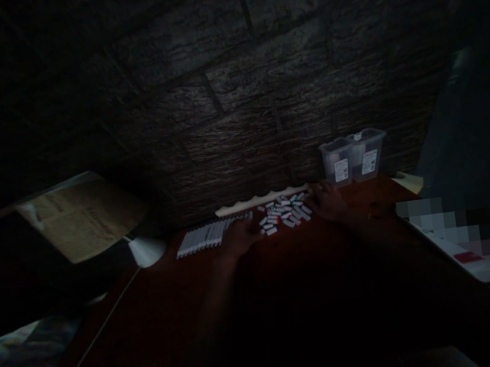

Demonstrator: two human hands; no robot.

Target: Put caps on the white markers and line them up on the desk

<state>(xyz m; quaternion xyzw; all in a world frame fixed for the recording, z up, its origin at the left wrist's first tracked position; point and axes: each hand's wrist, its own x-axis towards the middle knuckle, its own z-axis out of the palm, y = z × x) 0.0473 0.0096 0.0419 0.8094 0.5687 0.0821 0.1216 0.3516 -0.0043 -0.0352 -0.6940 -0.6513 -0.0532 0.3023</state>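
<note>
My left hand [241, 236] rests on the dark red-brown table, at the right end of a row of slim white sticks [202, 236] that look like markers or pens. Its thumb and fingers appear apart, near the left edge of a loose pile of small white pieces [287, 211]. Some of those pieces have green or red parts; their exact kind is too dim to tell. On the other side of the pile lies my right hand [328, 199], fingers spread at its right edge. Nothing shows in either hand, though the light is poor.
Two clear plastic containers [338, 163] with labels stand at the back right by the brick wall [238, 125]. A pale wavy-edged strip [260, 199] lies behind the pile. At left are a brown paper bag [84, 218], a white lamp-like cone [146, 250] and a cable [98, 332].
</note>
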